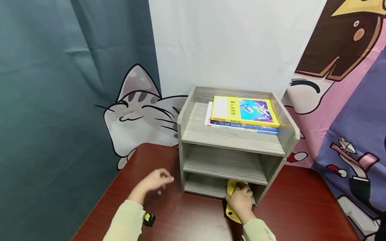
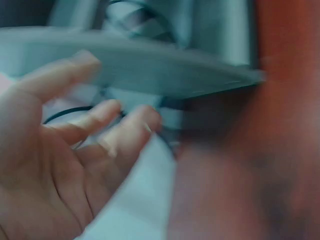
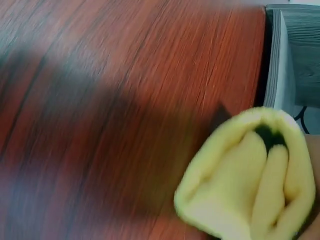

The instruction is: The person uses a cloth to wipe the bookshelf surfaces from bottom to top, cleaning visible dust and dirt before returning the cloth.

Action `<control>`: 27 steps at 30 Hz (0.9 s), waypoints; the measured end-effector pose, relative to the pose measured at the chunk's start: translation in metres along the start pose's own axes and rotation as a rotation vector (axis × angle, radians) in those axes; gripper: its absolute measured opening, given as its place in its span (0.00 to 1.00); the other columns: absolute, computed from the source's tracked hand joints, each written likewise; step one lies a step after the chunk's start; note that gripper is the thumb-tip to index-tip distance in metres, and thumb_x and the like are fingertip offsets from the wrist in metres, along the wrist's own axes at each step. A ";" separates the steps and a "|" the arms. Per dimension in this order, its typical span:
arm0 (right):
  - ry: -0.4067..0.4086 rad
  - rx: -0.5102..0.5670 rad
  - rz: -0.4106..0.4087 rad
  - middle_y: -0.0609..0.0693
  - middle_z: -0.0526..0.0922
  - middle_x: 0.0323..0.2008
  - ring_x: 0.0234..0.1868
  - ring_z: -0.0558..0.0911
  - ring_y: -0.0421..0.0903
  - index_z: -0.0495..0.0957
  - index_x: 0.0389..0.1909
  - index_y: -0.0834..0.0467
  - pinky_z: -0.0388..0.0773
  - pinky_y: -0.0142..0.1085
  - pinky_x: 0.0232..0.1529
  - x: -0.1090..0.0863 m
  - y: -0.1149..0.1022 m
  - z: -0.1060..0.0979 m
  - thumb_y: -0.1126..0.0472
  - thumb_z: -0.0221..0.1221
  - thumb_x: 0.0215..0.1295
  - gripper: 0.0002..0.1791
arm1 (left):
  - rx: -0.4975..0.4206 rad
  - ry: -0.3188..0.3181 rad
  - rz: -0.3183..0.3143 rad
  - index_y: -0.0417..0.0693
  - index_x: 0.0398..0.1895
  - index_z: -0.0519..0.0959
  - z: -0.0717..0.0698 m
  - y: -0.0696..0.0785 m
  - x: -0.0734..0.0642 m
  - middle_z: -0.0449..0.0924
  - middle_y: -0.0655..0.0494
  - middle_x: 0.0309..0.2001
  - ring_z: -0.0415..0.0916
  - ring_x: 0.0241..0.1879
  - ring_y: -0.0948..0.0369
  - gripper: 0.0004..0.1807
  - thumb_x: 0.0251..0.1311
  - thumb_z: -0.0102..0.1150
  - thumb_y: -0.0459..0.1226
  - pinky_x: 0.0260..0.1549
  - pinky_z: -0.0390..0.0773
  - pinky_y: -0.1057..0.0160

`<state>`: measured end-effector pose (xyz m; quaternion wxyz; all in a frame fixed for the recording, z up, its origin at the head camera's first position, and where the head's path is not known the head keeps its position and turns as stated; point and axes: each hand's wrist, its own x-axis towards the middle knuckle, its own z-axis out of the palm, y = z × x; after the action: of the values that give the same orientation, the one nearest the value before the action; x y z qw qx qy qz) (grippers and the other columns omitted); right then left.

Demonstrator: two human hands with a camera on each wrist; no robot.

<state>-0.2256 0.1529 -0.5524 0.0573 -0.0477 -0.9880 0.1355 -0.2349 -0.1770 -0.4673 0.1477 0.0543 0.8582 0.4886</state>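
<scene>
Gripping a soft yellow thing (image 1: 233,217) with bent fingers, the right hand (image 1: 241,201) is resting at the mouth of the bottom compartment (image 1: 205,188) of the shelf (image 1: 223,162), toward its right wall. One end of the yellow thing is reaching into the compartment; the other is jutting out over the table (image 1: 193,217). Left of the shelf, the left hand (image 1: 155,180) is hovering with relaxed, slightly bent fingers. Books (image 1: 245,126) are lying stacked on the top tier (image 1: 196,124), a yellow one (image 1: 245,111) uppermost.

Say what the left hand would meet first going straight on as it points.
The left hand would probably meet the shelf unit's left side panel first, though depth is unclear.
</scene>
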 end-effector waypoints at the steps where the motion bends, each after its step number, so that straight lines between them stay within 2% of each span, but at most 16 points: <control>1: -0.007 -0.003 0.005 0.81 0.59 0.49 0.44 0.65 0.76 0.67 0.53 0.75 0.67 0.62 0.36 -0.001 0.001 0.000 0.47 0.62 0.49 0.39 | -0.009 0.031 0.024 0.36 0.51 0.70 -0.008 0.006 0.002 0.78 0.41 0.37 0.76 0.24 0.56 0.24 0.57 0.61 0.42 0.19 0.77 0.56; 4: -0.043 -0.002 0.025 0.80 0.57 0.52 0.48 0.62 0.77 0.64 0.58 0.72 0.65 0.64 0.40 -0.003 0.002 0.003 0.46 0.62 0.48 0.43 | -0.015 0.062 0.085 0.42 0.67 0.56 -0.020 0.031 0.008 0.72 0.37 0.53 0.77 0.27 0.55 0.40 0.56 0.61 0.49 0.27 0.78 0.52; 5: -0.050 0.001 0.031 0.79 0.56 0.53 0.48 0.61 0.77 0.63 0.60 0.71 0.64 0.65 0.40 -0.003 0.003 0.004 0.46 0.62 0.49 0.43 | 0.013 0.065 0.094 0.45 0.70 0.52 -0.022 0.040 0.011 0.72 0.37 0.54 0.78 0.27 0.56 0.44 0.56 0.61 0.51 0.30 0.77 0.52; 7: -0.049 -0.007 0.030 0.78 0.56 0.53 0.49 0.61 0.76 0.63 0.61 0.69 0.65 0.65 0.40 -0.003 0.004 0.006 0.46 0.62 0.50 0.43 | 0.091 0.067 0.099 0.49 0.73 0.44 -0.022 0.055 0.016 0.75 0.38 0.51 0.77 0.22 0.55 0.49 0.56 0.58 0.54 0.31 0.77 0.55; 9: -0.018 -0.002 0.017 0.77 0.57 0.52 0.48 0.61 0.76 0.64 0.60 0.68 0.66 0.64 0.39 -0.003 0.006 0.009 0.47 0.60 0.51 0.40 | 0.167 0.081 0.103 0.51 0.73 0.39 -0.020 0.066 0.022 0.80 0.41 0.41 0.77 0.19 0.56 0.49 0.57 0.56 0.54 0.28 0.77 0.58; 11: 0.030 0.002 -0.004 0.76 0.59 0.51 0.47 0.62 0.75 0.66 0.59 0.68 0.68 0.62 0.38 -0.002 0.008 0.012 0.49 0.59 0.51 0.37 | 0.225 0.092 0.109 0.52 0.73 0.37 -0.016 0.076 0.027 0.81 0.48 0.30 0.76 0.18 0.56 0.48 0.59 0.55 0.52 0.23 0.76 0.59; 13: 0.073 0.010 -0.032 0.75 0.60 0.49 0.46 0.63 0.74 0.68 0.56 0.70 0.69 0.61 0.36 -0.001 0.009 0.016 0.50 0.59 0.51 0.35 | 0.268 0.105 0.123 0.51 0.73 0.40 -0.014 0.083 0.031 0.80 0.51 0.25 0.76 0.18 0.56 0.45 0.59 0.53 0.48 0.18 0.75 0.60; 15: 0.098 0.021 -0.049 0.75 0.61 0.49 0.45 0.63 0.74 0.70 0.53 0.71 0.71 0.59 0.34 0.000 0.007 0.019 0.51 0.59 0.50 0.33 | 0.317 0.112 0.132 0.45 0.70 0.51 -0.012 0.089 0.033 0.78 0.52 0.21 0.76 0.17 0.55 0.37 0.59 0.50 0.45 0.16 0.74 0.61; 18: 0.097 0.023 -0.066 0.76 0.61 0.50 0.46 0.63 0.73 0.72 0.49 0.72 0.72 0.57 0.31 0.003 -0.002 0.024 0.52 0.58 0.50 0.31 | 0.376 0.119 0.125 0.39 0.54 0.69 -0.010 0.095 0.034 0.77 0.49 0.17 0.76 0.15 0.55 0.22 0.59 0.47 0.43 0.15 0.74 0.62; 21: 0.076 0.005 -0.078 0.73 0.62 0.50 0.46 0.63 0.71 0.74 0.46 0.70 0.73 0.55 0.29 0.005 -0.018 0.028 0.52 0.58 0.50 0.28 | 0.400 0.116 0.110 0.40 0.39 0.74 -0.009 0.098 0.035 0.77 0.47 0.16 0.75 0.14 0.54 0.14 0.60 0.47 0.41 0.14 0.74 0.62; 27: 0.077 -0.045 -0.150 0.68 0.66 0.46 0.45 0.67 0.67 0.76 0.45 0.66 0.73 0.52 0.29 0.006 -0.050 0.038 0.49 0.59 0.50 0.27 | 0.389 0.116 0.111 0.40 0.51 0.70 -0.006 0.095 0.037 0.77 0.44 0.17 0.75 0.15 0.52 0.18 0.63 0.45 0.41 0.14 0.73 0.62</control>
<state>-0.2398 0.0953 -0.5743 0.1043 0.0199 -0.9886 0.1067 -0.2766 -0.1246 -0.3909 0.0576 0.1006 0.9391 0.3234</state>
